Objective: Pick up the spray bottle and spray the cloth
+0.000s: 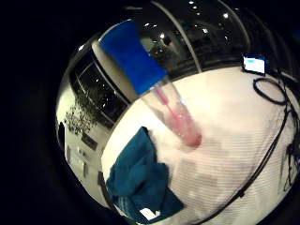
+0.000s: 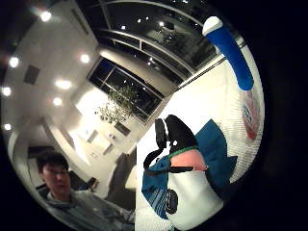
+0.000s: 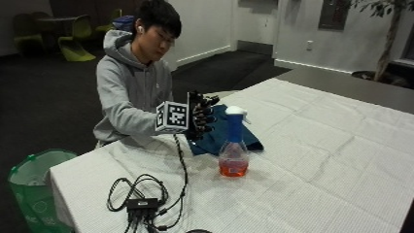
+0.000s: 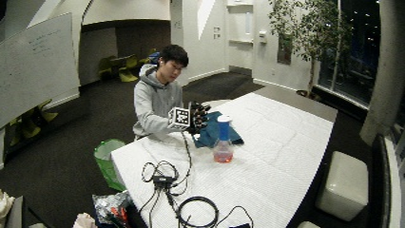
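Note:
A spray bottle with a blue trigger head and a clear body holding orange-pink liquid stands upright on the white table. Just behind it lies a crumpled teal cloth, near the person's side of the table. My gloved right hand hovers in the air to the left of the bottle's head, palm toward it, fingers relaxed and a small gap away from it. The little finger side palm view shows the bottle close by and the cloth beyond its base. The other hand is not visible.
A black box with looped cables lies on the table's near left corner. A green bin stands on the floor beside the table. A small lit screen and a cable coil lie farther along the table.

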Motion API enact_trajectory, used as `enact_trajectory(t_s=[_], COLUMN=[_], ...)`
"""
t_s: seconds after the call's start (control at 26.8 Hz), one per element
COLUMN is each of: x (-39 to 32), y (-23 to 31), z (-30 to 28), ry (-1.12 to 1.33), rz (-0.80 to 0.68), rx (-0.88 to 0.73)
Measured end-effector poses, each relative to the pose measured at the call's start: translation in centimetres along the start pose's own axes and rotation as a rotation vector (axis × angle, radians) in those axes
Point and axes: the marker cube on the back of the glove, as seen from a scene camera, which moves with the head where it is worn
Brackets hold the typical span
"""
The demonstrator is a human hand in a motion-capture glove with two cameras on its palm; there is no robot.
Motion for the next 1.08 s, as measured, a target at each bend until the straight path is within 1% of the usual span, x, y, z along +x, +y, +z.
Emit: enact_trajectory(t_s=[0.19,0.67,1.08], x=[1.7,4.5,5.7], y=[-1.6,-4.5,-6.2], z=[0.8,2.4,4.4], ry=[-0.018,-0.025,-0.07], rz=[0.067,0.16,0.229], rx=[0.009,-0.032,-0.016])
